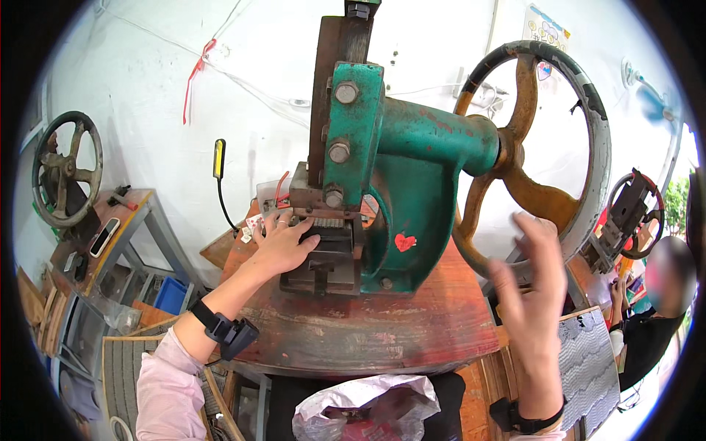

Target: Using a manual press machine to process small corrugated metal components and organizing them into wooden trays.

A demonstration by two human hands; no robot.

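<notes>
A green hand press [434,147] stands on a worn red-brown wooden table [382,334]. My left hand [283,246] lies at the left side of the press's steel die block [323,272], its fingers spread. Its index finger and thumb reach to the narrow gap under the upper die [312,200], where a small patterned grey strip [329,223] shows. I cannot make out anything held in that hand. My right hand [533,283] is raised in front of the big spoked handwheel [596,184], fingers apart and nothing in them; it looks apart from the rim.
Small white and red pieces [252,226] lie behind my left hand. A crumpled plastic bag [368,404] rests on my lap. Left stands a bench with another handwheel [68,169], a phone [105,237] and a blue bin [170,294]. A co-worker [658,316] sits at far right.
</notes>
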